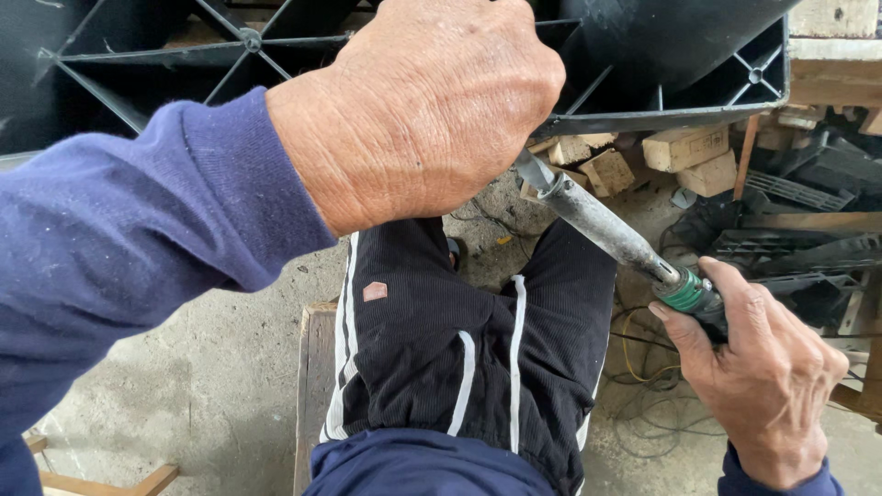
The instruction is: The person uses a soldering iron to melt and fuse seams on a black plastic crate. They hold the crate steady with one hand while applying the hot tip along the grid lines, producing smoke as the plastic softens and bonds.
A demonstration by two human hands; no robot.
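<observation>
My left hand (418,106) is clenched on the front edge of a black plastic pallet (671,55) with ribbed cells, close to the camera. My right hand (763,372) grips the green-and-black handle of a long grey metal heating iron (602,225). The iron slants up and to the left, and its tip reaches the pallet's lower edge just beside my left fist. My legs in black trousers with white stripes (459,340) are below, seated on a wooden bench (317,367).
Wooden blocks (684,152) lie on the concrete floor under the pallet. Black plastic pallet pieces (808,211) are stacked at the right. Loose wires (643,386) trail on the floor near my right knee. A wooden frame corner (101,478) shows at lower left.
</observation>
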